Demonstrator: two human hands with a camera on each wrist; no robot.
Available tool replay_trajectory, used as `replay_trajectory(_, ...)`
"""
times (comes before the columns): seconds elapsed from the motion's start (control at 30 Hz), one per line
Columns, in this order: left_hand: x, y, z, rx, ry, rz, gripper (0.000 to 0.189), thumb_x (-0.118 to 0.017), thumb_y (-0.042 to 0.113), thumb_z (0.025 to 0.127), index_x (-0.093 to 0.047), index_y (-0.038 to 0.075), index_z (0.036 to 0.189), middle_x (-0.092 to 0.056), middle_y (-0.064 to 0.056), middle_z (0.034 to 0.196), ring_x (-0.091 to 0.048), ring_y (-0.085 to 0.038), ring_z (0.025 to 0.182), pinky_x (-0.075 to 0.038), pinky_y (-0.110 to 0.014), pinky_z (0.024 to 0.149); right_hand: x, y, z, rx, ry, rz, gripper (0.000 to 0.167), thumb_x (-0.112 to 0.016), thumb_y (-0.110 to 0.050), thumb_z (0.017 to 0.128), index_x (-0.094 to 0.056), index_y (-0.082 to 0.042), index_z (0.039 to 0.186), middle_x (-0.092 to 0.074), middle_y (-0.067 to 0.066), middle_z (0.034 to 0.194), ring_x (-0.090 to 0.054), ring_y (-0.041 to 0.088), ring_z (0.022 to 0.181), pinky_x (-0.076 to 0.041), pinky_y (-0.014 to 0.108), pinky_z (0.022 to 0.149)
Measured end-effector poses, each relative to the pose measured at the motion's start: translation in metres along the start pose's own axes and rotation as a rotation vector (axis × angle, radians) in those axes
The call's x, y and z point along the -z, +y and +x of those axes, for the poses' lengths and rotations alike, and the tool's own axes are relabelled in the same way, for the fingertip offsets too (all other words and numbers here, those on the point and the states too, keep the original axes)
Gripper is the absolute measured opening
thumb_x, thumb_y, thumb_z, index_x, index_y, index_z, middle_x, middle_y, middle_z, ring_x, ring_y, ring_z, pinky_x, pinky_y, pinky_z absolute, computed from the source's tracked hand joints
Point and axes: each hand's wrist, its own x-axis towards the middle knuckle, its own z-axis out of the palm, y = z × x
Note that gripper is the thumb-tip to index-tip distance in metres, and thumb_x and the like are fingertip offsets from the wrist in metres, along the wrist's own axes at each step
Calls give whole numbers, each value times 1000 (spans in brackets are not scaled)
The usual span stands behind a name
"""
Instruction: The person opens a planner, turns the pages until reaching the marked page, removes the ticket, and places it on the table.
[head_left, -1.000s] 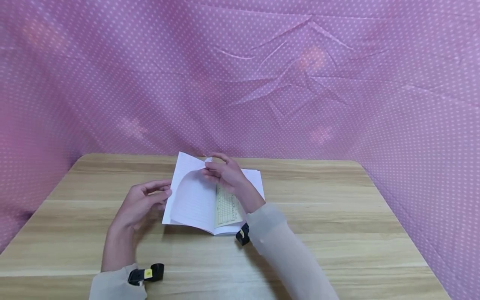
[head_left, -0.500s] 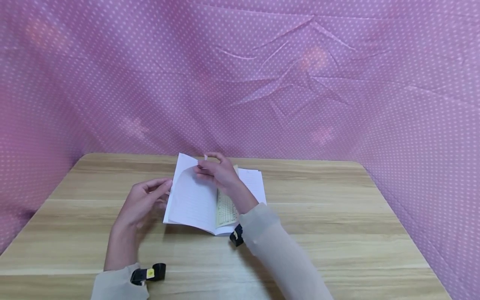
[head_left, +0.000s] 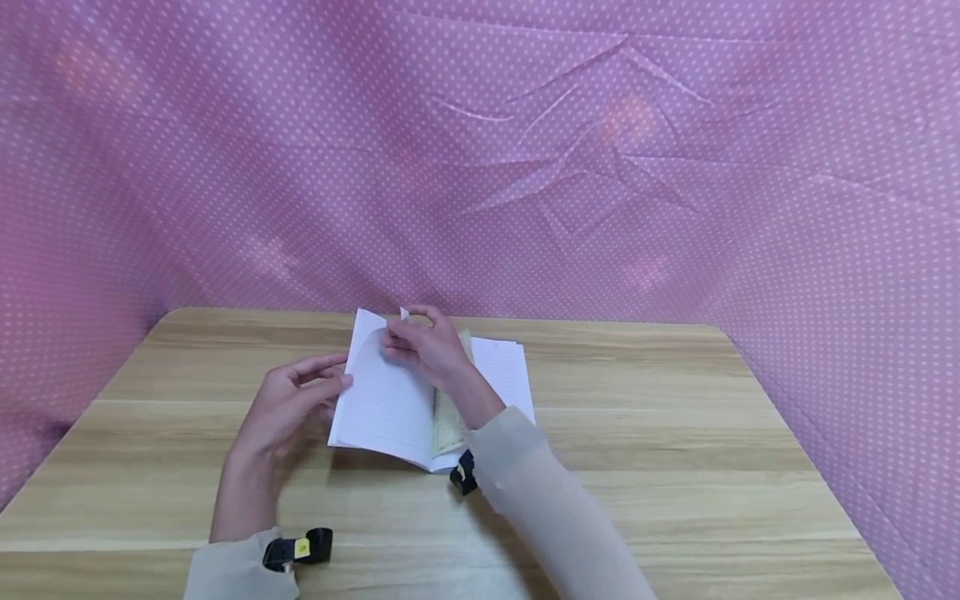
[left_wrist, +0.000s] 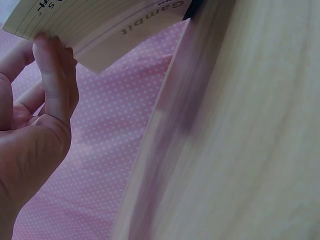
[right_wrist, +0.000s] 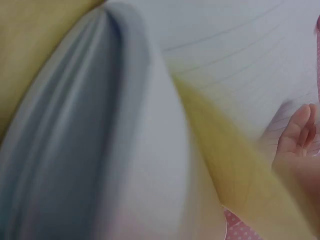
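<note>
An open notebook [head_left: 386, 408] with white lined pages lies on the table, its left half raised. My left hand [head_left: 281, 408] pinches the raised half at its left edge, thumb in front. From the left wrist view, the cover [left_wrist: 100, 57] with "Gambit" printed on it shows beyond the fingers of that same hand [left_wrist: 42, 115]. My right hand [head_left: 427, 346] reaches across the spine and pinches a lined page near its top, one white corner poking up past the fingers. A yellowish printed sheet [head_left: 447, 427] stands between the pages, partly behind the right forearm; it looks blurred up close in the right wrist view.
The wooden table [head_left: 675, 467] extends to both sides of the notebook. A pink dotted cloth [head_left: 525, 183] hangs behind and beside it. Black cameras sit at both wrists, the left one [head_left: 300, 547] above the table's near part.
My right hand has moved a little to the left along with the page it pinches, uncovering more of the notebook's right page. The left hand stays nearly in place at the edge.
</note>
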Motion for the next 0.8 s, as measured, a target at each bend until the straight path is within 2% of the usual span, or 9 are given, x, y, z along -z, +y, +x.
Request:
replay_trajectory(0.1,0,0,0,-5,-9,11,55,-73,10,94,-52,-10,141,-63,-6,103,-68,-14,80,-63,-31,70,-2,1,2,15,8,-17,45,-68,-5,97,-43,-5,135,-72,12,89,-72,18,78,-62,31,79)
replay_trajectory(0.23,1,1,1,-2,-12,18,54,-72,6,93,-52,-10,141,-63,-6,104,-68,-15,82,-62,-32,70,-6,2,4,23,-1,-52,53,-68,-4,97,-40,-3,141,-71,11,88,-72,18,76,-62,31,79)
replay_trajectory(0.33,1,1,1,3,-13,28,54,-71,5,93,-52,-9,141,-63,-7,105,-68,-15,83,-63,-32,70,-7,2,4,7,-16,-84,60,-66,-2,97,-34,-2,148,-70,11,91,-71,18,77,-62,32,80)
replay_trajectory(0.57,3,1,2,17,-8,37,53,-72,7,93,-53,-8,141,-62,-7,106,-68,-14,84,-63,-32,72,-8,3,4,-29,-17,-106,60,-65,1,97,-37,-5,150,-70,11,95,-71,19,79,-62,32,82)
replay_trajectory(0.8,6,-2,2,14,-11,22,55,-73,6,93,-51,-10,141,-62,-5,104,-68,-13,82,-62,-31,70,-7,6,6,-86,-41,-130,67,-64,1,98,-32,-7,156,-71,14,106,-70,18,85,-60,31,85)
